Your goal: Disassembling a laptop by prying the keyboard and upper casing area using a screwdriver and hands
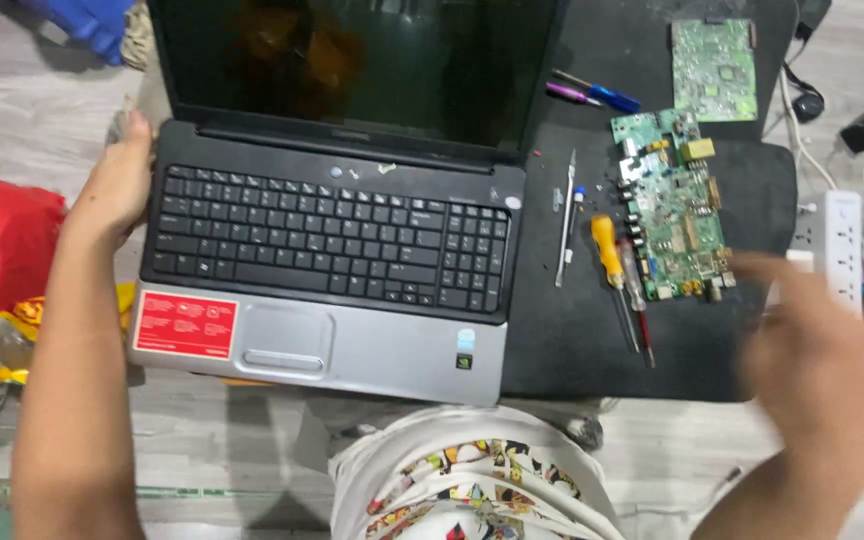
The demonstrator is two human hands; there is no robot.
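1. My left hand [117, 185] grips the open laptop [327, 255] at its left edge.
2. My right hand [812, 350] is blurred; I cannot tell its grip.
3. The yellow-handled screwdriver [612, 270] lies just left of it, handle pointing away, beside the green circuit board [674, 205].

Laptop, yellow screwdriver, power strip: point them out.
Laptop [332, 235], head view, middle of keyboard.
Yellow screwdriver [607, 252], head view, yellow handle.
Power strip [842, 245], head view, white top face.
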